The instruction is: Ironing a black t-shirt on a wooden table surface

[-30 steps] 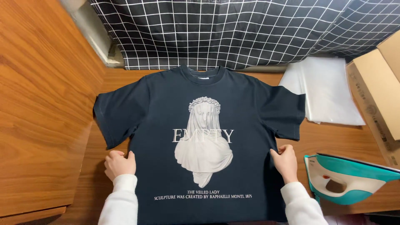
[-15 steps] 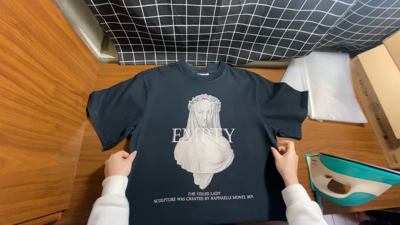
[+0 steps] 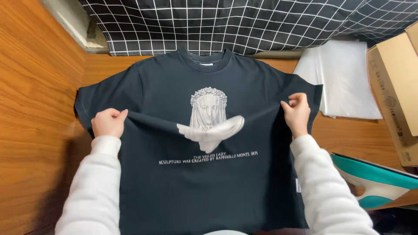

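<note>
Home packing corner: wooden table (image 3: pixel 357 139), grid-patterned bedding (image 3: pixel 217 21), stack of clear plastic bags (image 3: pixel 344 78), cardboard box (image 3: pixel 398 82), teal steam iron (image 3: pixel 374 182).

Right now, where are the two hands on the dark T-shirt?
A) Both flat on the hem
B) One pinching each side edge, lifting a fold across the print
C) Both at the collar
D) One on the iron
B: the left hand and right hand each pinch a side edge of the dark T-shirt, raising a fold across the print.
</note>
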